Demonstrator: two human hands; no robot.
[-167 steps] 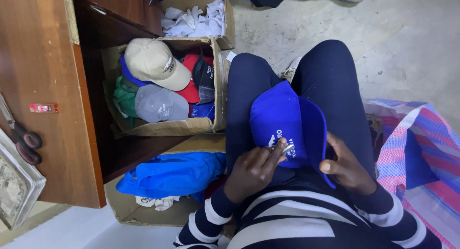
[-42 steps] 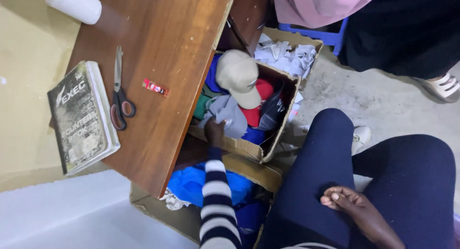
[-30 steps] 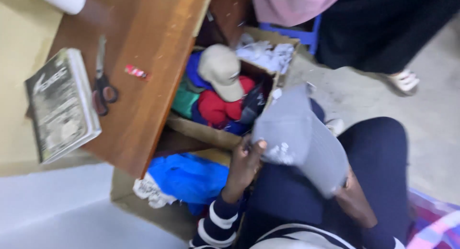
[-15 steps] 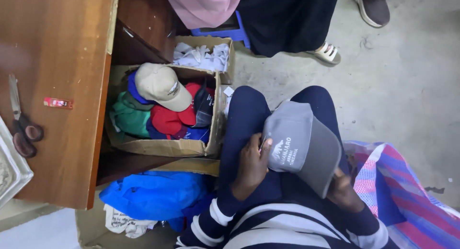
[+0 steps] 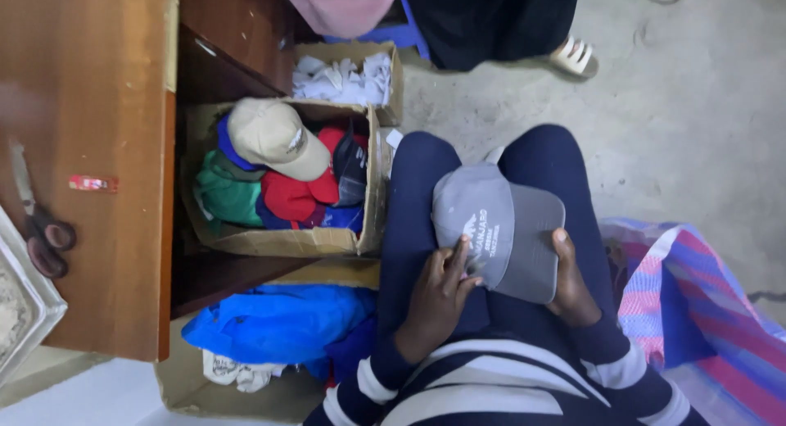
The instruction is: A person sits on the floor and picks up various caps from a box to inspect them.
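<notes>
A grey cap with a white emblem rests on my lap, over dark blue trousers. My left hand grips its near left edge, fingers on the emblem side. My right hand holds the brim at the right, thumb on top. To the left stands an open cardboard box filled with caps: a beige cap on top, a red one, a green one and dark ones beside it.
A wooden desk at the left carries scissors and a small red item. A blue garment fills a lower box. Another box holds white cloth. Another person stands at the top. A striped bag lies right.
A blue cap lay in my lap before. My left hand reached into the box and brought out the grey cap; both hands now hold it on my lap.
</notes>
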